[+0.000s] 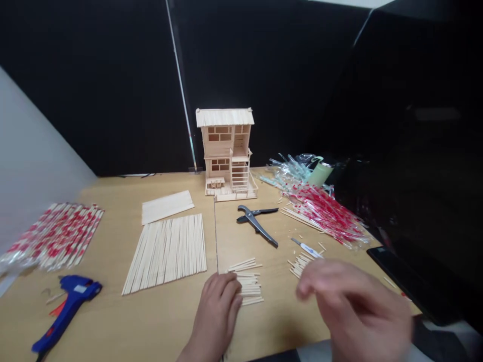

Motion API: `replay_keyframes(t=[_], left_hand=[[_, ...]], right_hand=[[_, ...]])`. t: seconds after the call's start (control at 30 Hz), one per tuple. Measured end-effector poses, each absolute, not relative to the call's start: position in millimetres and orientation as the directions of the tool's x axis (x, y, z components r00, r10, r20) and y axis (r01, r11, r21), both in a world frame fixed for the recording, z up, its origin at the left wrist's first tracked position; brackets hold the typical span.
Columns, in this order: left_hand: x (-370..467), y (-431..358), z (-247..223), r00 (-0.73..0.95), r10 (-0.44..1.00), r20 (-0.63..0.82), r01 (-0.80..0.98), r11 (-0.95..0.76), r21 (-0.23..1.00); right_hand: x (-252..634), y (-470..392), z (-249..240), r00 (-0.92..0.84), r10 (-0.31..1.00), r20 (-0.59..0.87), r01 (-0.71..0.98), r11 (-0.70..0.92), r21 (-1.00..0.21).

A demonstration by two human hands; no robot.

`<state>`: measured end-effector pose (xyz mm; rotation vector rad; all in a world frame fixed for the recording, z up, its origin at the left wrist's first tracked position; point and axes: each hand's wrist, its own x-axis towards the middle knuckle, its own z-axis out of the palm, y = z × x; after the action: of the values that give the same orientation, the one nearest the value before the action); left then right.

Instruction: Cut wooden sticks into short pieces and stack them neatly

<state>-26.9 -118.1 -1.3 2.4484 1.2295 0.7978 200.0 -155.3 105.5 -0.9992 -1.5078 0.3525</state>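
My left hand [218,310] lies on the table with its fingers bent close together over the left ends of a small row of short wooden sticks [252,288]. To the right, my right hand [356,304] is raised above the table, its fingers curled and smeared by motion. Whether anything sits between those fingers cannot be made out. Partly behind this hand is a second pile of short sticks [298,266]. A craft knife [307,248] with a white handle lies just beyond it. Dark-handled cutting pliers [258,223] rest farther back.
A stick-built model house [228,151] stands at the back. Left of centre lie two flat stick panels [166,256] [168,206]. A blue glue gun [66,311] and wrapped sticks [56,234] are at far left. Red-and-clear plastic wrappers [320,208] and a black phone-like slab [407,281] lie right.
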Motion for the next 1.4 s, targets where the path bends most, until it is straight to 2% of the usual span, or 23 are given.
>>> replay_keyframes(t=[0.1,0.17,0.27,0.37,0.47,0.73,0.9,1.0,1.07,1.27,1.33,1.37,1.4], left_hand=[[-20.4,-89.2,8.7,0.518,0.826,0.223,0.668,-0.553,0.498],[-9.6,-69.3,16.1,0.522,0.849,0.087,0.749,-0.505,0.43],[8.3,-47.0,26.5,0.515,0.851,-0.106,0.842,-0.479,0.25],[19.7,-36.4,32.9,0.524,0.833,-0.178,0.85,-0.501,0.161],[23.4,-34.2,32.9,0.531,0.825,-0.192,0.847,-0.512,0.143],[22.3,-34.8,30.5,0.554,0.815,-0.174,0.833,-0.544,0.102],[25.9,-30.3,35.8,0.579,0.782,-0.231,0.814,-0.571,0.104],[23.1,-26.5,35.8,0.587,0.775,-0.234,0.809,-0.569,0.145],[17.6,-23.9,34.4,0.588,0.781,-0.212,0.807,-0.547,0.222],[0.6,-15.2,24.3,0.47,0.882,-0.006,0.701,-0.37,0.609],[-1.0,-12.6,18.8,0.391,0.919,0.04,0.657,-0.309,0.687],[-1.0,-11.6,16.1,0.36,0.932,0.051,0.632,-0.284,0.721],[-0.7,-10.7,13.7,0.337,0.94,0.06,0.599,-0.263,0.757]], right_hand=[[229.6,-97.5,101.8,0.202,0.739,0.643,0.636,0.401,-0.66],[262.7,-61.2,91.6,0.192,0.795,0.575,0.813,0.199,-0.548],[313.2,-14.1,67.7,0.266,0.924,0.274,0.925,-0.165,-0.343],[341.6,20.5,44.3,0.36,0.933,-0.006,0.915,-0.355,-0.193],[345.4,40.3,29.8,0.346,0.936,-0.069,0.921,-0.353,-0.166],[341.2,54.2,20.2,0.331,0.94,-0.084,0.935,-0.339,-0.101],[336.5,55.9,22.8,0.318,0.941,-0.119,0.944,-0.325,-0.051],[330.6,56.8,25.7,0.314,0.939,-0.139,0.947,-0.32,-0.019],[327.2,57.0,27.4,0.312,0.939,-0.147,0.948,-0.317,-0.009],[317.3,49.1,41.8,0.293,0.952,-0.091,0.956,-0.295,-0.007],[310.5,39.5,54.6,0.307,0.952,0.003,0.952,-0.306,-0.025],[305.4,33.0,62.5,0.309,0.947,0.087,0.95,-0.305,-0.064],[298.6,25.7,70.8,0.306,0.927,0.216,0.949,-0.278,-0.152]])
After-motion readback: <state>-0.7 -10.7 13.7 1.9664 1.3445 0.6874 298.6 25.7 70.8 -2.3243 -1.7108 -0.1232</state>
